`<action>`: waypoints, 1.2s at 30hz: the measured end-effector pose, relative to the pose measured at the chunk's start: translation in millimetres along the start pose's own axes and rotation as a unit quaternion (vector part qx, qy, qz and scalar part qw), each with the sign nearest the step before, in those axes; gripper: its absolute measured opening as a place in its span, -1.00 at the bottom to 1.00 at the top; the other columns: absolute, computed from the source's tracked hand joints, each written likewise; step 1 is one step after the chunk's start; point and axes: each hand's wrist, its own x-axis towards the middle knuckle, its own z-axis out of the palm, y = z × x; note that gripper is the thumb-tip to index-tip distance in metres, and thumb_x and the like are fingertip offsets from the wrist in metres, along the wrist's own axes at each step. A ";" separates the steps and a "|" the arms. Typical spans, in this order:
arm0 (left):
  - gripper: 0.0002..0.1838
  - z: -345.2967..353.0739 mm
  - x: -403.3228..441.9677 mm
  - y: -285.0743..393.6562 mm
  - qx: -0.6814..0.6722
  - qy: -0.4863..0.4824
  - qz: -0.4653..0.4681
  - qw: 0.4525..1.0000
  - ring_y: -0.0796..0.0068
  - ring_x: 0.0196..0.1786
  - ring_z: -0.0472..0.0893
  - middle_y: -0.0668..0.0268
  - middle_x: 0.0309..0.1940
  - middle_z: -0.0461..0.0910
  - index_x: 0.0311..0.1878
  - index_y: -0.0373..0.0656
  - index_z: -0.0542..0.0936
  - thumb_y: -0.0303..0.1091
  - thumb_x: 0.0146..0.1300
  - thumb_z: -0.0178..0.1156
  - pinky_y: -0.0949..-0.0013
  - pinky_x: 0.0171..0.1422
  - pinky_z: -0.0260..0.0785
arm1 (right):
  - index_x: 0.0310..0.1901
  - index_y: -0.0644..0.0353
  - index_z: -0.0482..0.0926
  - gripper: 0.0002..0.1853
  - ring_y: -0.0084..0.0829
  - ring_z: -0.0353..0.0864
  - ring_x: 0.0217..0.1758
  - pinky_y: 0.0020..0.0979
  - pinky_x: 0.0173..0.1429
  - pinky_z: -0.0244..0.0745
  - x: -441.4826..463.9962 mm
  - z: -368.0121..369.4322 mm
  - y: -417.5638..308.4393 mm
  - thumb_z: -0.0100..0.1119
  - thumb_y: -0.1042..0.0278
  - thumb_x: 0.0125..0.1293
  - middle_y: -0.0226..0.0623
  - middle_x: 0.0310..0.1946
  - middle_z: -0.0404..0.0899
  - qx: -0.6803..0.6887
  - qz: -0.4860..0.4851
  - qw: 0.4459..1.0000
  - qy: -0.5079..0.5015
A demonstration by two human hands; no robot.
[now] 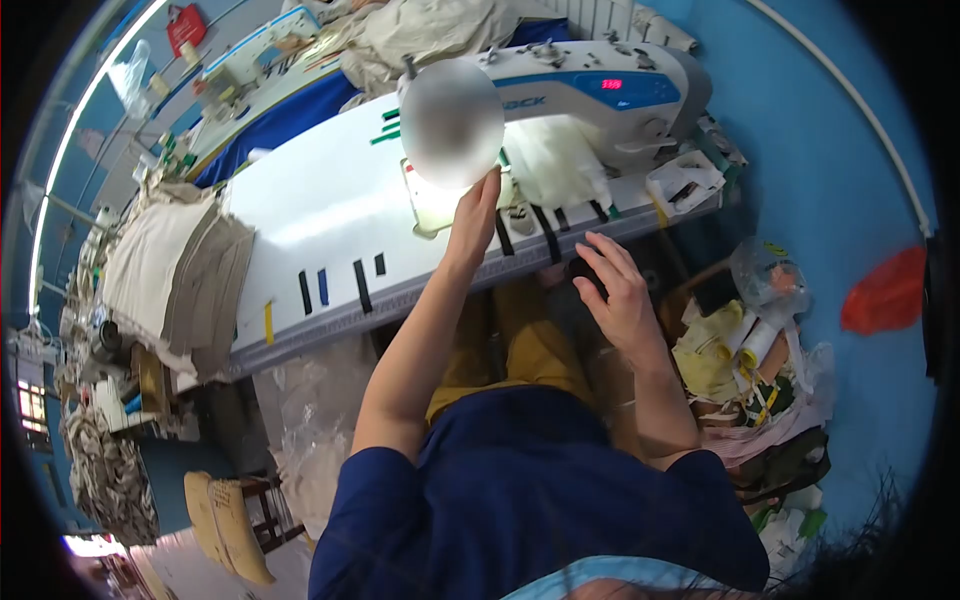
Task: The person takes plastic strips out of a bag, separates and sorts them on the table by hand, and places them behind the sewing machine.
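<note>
My left hand [476, 218] reaches over the front of the sewing machine table [310, 215], close under the needle end of the sewing machine [560, 85]. A grey blurred disc covers that end, and my left fingertips are partly hidden, so I cannot tell whether they hold anything. Beside this hand a pale yellowish plate [428, 203] lies on the table. White cloth [560, 165] is under the machine arm. My right hand [618, 290] hovers past the table's front edge, fingers apart, with nothing visible in it.
Stacked beige cloth pieces [165, 265] sit at the table's left end. A small white tray [685, 182] stands at its right. Dark strips [362, 285] mark the front edge. Scraps and thread cones [760, 342] are heaped at my right, a stool [228, 525] at lower left.
</note>
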 end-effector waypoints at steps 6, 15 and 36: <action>-0.71 -114.5 -217.8 -49.3 0.167 -0.029 0.022 0.985 0.28 0.06 0.54 0.12 -0.02 0.56 -0.02 -0.34 0.53 -0.37 0.36 -0.07 0.39 0.16 0.31 | -0.03 0.29 0.51 -0.66 -0.09 0.41 0.14 -0.23 0.19 0.34 -21.7 21.9 -2.4 0.20 0.47 0.11 -0.07 0.06 0.44 0.020 -0.030 0.998 -0.047; -0.65 -164.0 -460.6 -180.4 0.169 0.179 -0.410 0.878 0.26 -0.17 0.59 0.08 -0.24 0.62 -0.07 -0.29 0.56 -0.19 0.32 -0.02 0.34 -0.04 0.36 | -0.08 0.30 0.53 -0.68 -0.12 0.45 0.11 -0.27 0.17 0.39 63.1 124.5 -66.2 0.21 0.52 0.08 -0.06 0.03 0.47 0.109 -0.259 0.939 -0.197; -0.36 -108.3 -411.2 -212.4 0.544 0.007 -0.559 0.625 0.13 0.37 0.17 0.03 0.34 0.12 0.39 -0.17 -0.01 -0.37 0.23 -0.12 0.12 0.38 0.05 | 0.23 0.23 0.31 -0.29 -0.14 0.09 0.42 -0.10 0.42 -0.09 111.1 248.7 -78.2 0.24 0.08 0.06 -0.18 0.31 0.21 -0.058 -0.333 0.845 -0.413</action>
